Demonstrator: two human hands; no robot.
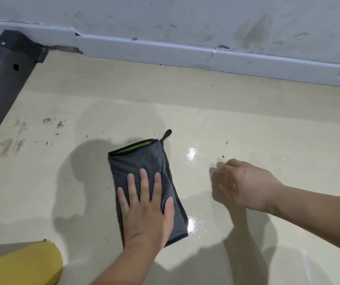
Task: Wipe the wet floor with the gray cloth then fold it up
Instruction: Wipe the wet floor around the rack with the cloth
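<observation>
A gray cloth (pixel 139 161) lies folded into a long strip on the cream floor (pixel 206 112), with a green inner edge and a small dark loop at its far end. My left hand (pixel 146 204) presses flat on the near half of the cloth, fingers spread. My right hand (pixel 243 182) hovers low over the floor to the right of the cloth, fingers loosely curled, holding nothing. Wet shine shows on the floor beside the cloth's right edge (pixel 193 225) and further up (pixel 191 154).
A white baseboard (pixel 165 50) and scuffed wall run along the far side. A dark metal leg with a black foot (pixel 4 75) slants in at the left. Dirt marks (pixel 21 138) stain the floor near it. A yellow-clad knee (pixel 25 264) sits at bottom left.
</observation>
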